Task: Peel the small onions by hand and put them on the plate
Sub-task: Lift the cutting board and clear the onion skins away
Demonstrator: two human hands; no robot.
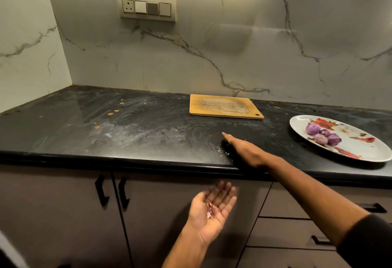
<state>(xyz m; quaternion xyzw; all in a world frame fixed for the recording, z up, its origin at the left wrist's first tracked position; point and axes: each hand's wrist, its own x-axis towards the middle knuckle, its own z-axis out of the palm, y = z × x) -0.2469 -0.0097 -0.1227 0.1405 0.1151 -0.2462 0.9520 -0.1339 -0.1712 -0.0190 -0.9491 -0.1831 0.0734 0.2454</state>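
The person's right hand [244,148] lies flat on the counter [106,131] at its front edge, fingers straight and together, holding nothing. The left hand [212,206] is held below that edge, palm up and gently cupped, with a few bits of onion skin [210,210] resting in it. Four peeled onions [323,135] sit together on the flowered plate [360,153], well to the right of the flat hand; no unpeeled onions show anywhere. A wooden board [224,108] lies beyond the fingertips, toward the wall.

The peeling looks finished, and the step in hand seems to be clearing scraps. Small pale flecks [220,151] lie just left of the flat hand, near the edge. To do it well, the edge of the flat hand should stay pressed to the counter and draw the flecks toward the edge in one slow sweep, with the cupped palm tucked right under the lip, directly below the sweeping hand. Dry skins are light and may scatter if flicked.
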